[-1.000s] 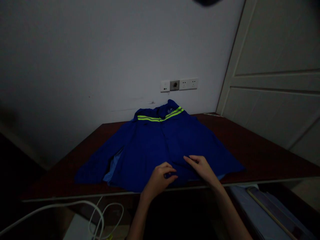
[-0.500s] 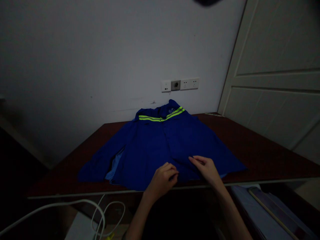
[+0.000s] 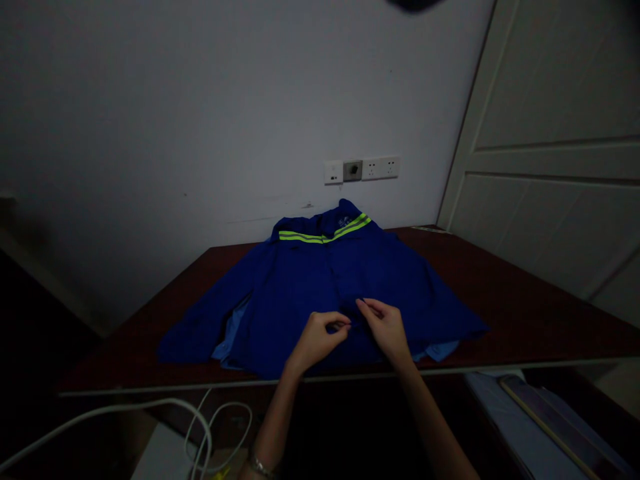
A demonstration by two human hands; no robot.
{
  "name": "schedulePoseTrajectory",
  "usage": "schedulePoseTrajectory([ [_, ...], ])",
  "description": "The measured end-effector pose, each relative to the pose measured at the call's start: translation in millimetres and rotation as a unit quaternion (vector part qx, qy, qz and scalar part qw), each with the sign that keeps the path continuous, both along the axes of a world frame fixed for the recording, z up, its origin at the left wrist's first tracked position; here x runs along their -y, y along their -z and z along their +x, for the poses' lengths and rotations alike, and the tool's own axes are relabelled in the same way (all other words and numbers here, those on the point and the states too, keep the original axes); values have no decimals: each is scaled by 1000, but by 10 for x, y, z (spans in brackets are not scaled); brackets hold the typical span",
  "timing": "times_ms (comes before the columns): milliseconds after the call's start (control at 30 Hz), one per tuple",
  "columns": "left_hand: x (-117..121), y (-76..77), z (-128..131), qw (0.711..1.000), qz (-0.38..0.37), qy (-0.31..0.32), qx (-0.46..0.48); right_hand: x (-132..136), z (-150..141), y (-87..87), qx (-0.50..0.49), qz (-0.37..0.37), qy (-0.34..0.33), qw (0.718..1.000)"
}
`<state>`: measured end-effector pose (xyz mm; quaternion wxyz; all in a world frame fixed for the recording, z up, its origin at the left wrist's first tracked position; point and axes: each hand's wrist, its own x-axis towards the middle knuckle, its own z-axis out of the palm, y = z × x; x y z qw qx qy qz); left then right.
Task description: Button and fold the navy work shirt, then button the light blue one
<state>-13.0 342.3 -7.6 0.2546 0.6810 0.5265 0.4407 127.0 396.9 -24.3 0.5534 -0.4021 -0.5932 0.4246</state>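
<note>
A dark blue jacket (image 3: 295, 287) with a yellow-green striped band across the chest lies front up on the table, its collar towards the wall. Light blue cloth shows beneath its left sleeve and at its lower right hem. Over the lower front, my left hand (image 3: 320, 339) pinches the jacket's front edge between thumb and fingertips. Just right of it and slightly higher, my right hand (image 3: 384, 325) also pinches the cloth near the front opening. Any button between the fingers is too dark and small to make out.
The dark red table (image 3: 525, 307) meets a wall with sockets (image 3: 373, 169) and, at right, a pale panelled door (image 3: 550, 220). Below the front edge, a white cable (image 3: 170, 402) loops at left, and flat items (image 3: 545, 420) lie on a shelf at right.
My right hand has moved left, bringing the jacket's front edge with it, closer to my left hand. My left hand has risen slightly. More light blue cloth shows at the right hem.
</note>
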Motion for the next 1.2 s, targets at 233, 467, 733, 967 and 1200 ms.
schedulePoseTrajectory([
  [233, -87, 31, 35, 995, 26, -95, 16, 66, -13, 45, 17, 11, -40, 999],
  [467, -112, 39, 58, 995, 31, -91, 9, 60, -19, 39, 26, 35, -31, 999],
  [733, -130, 79, 62, 993, 26, -109, 33, 41, -24, 92, 67, 156, -32, 985],
  [967, -168, 150, 48, 987, 27, -127, 92, 82, -41, 77, 87, 198, -11, 976],
  [1200, -136, 186, 85, 983, 31, -141, 116, 108, -35, 29, 48, 159, -33, 986],
])
